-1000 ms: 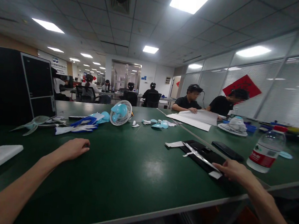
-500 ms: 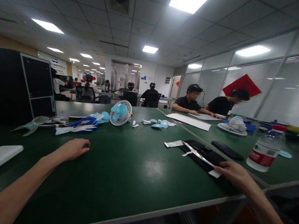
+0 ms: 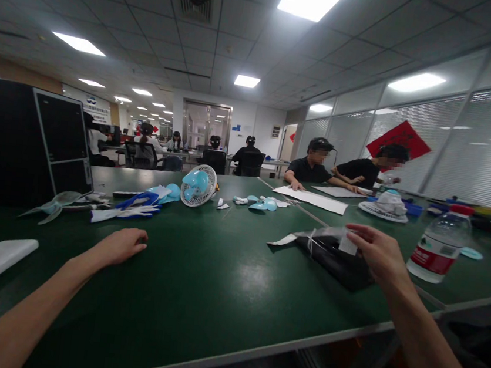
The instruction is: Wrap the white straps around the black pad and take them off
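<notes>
Fingers of right hand [image 3: 378, 252] pinching strip [image 3: 348, 244] over black pouch [image 3: 337, 262] — next, we're likely needing firm pinch; left hand [image 3: 121, 245] hiding grip.

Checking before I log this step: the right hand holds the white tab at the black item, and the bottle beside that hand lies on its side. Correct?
Not quite: the bottle stands upright on the table, as the head view shows. The rest is right: the right hand holds the white tab at the black item.
</notes>
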`<state>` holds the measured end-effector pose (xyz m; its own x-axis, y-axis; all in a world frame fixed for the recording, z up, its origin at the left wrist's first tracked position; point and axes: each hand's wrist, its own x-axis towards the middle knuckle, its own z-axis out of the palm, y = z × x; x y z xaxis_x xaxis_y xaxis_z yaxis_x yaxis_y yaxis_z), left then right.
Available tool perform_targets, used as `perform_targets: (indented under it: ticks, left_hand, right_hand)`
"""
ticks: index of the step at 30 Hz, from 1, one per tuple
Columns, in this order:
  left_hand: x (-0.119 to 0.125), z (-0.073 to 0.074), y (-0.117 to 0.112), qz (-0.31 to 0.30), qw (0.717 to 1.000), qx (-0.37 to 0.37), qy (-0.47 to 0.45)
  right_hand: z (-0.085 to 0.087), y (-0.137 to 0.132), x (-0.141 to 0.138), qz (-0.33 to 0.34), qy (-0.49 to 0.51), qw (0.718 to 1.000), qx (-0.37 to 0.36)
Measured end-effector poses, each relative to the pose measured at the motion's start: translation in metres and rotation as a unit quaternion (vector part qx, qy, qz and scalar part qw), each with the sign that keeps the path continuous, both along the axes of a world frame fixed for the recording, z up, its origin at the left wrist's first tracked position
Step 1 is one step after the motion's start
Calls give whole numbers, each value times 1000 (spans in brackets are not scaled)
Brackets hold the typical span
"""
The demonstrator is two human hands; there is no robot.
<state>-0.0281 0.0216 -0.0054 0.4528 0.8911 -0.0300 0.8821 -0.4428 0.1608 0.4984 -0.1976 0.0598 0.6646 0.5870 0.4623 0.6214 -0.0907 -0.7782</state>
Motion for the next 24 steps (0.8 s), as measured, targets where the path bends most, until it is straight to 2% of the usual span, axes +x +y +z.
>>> perform_targets:
  ticks: [2,4,8,12,14,17,20,22,24]
  left_hand:
    - [1,1,-2,4,1000,-3,-4]
    - [1,2,-2,5,1000,-2,-6]
    - [-2,-3,3,2,1000,-5,-13]
    - [-8,-10,10,-9,1000,4,-26]
    - [-9,-12,11,-12,1000,11,-25]
    - [-7,-11,10,-13,1000,12,-15]
    - [-5,-8,7,-5,1000,3,-7]
    - [-5,-8,7,-1,1000,-3,-9]
    - [-7,-9,8,-3,1000,-3,-15]
  right_hand:
    - [13,12,-7,4,-33,999,38]
    - [24,28,-11,-34,-133,988,69]
    - [30,71,-9,-92,-325,939,67]
    - [10,116,-4,-63,-456,887,-32]
    - [-8,133,-4,-9,-498,861,-107]
    - [-33,148,-11,78,-507,832,-209]
    - [-46,155,-18,130,-492,821,-259]
    - [-46,156,-19,139,-476,825,-269]
    - [-38,152,-15,121,-448,844,-271]
